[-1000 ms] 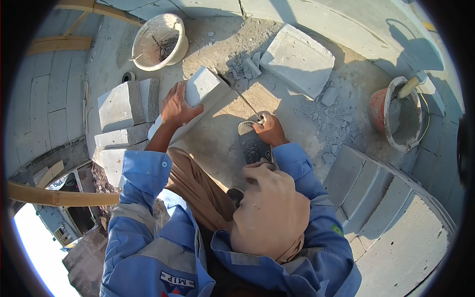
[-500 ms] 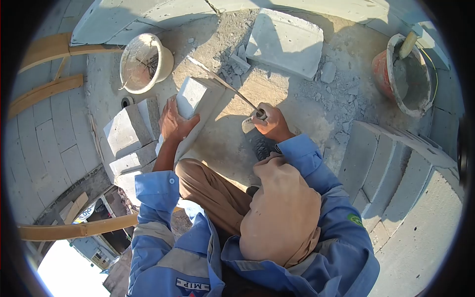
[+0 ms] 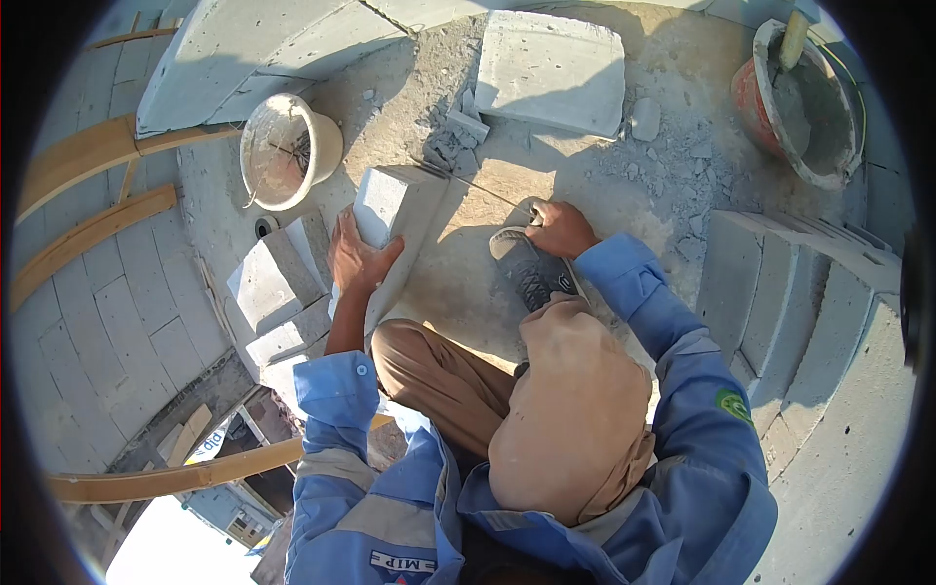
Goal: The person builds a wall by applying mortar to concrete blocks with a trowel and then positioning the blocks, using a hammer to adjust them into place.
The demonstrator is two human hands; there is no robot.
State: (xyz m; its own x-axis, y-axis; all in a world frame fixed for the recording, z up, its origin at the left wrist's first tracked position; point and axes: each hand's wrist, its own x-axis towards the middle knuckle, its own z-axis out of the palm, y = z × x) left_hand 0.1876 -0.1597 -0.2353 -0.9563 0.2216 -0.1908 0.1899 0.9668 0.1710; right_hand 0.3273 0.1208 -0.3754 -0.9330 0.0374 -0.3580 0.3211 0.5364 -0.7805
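Observation:
A long pale grey concrete block (image 3: 414, 229) rests between my left hand and the floor in front of my bent knee. My left hand (image 3: 359, 252) grips its near upper edge, fingers along the left side and thumb across the top. In my right hand (image 3: 561, 230), closed round the handle, is a long thin blade like a hand saw (image 3: 487, 191). Seen nearly edge-on, it crosses by the block's far end; its teeth cannot be made out, nor whether it touches the block. Below my right hand is my grey shoe (image 3: 531, 268).
More blocks (image 3: 278, 278) lie left of the held one, near a whitish bucket (image 3: 327, 151). A wide slab (image 3: 551, 73) lies ahead amid rubble (image 3: 673, 180). A red bucket of grey mix (image 3: 760, 107) stands far right, above stacked blocks (image 3: 731, 283). Wooden rails (image 3: 93, 239) run along the left.
My right hand has drawn the blade back towards the right, so its tip sits closer to the block. My left hand keeps its hold. The whole view has shifted slightly.

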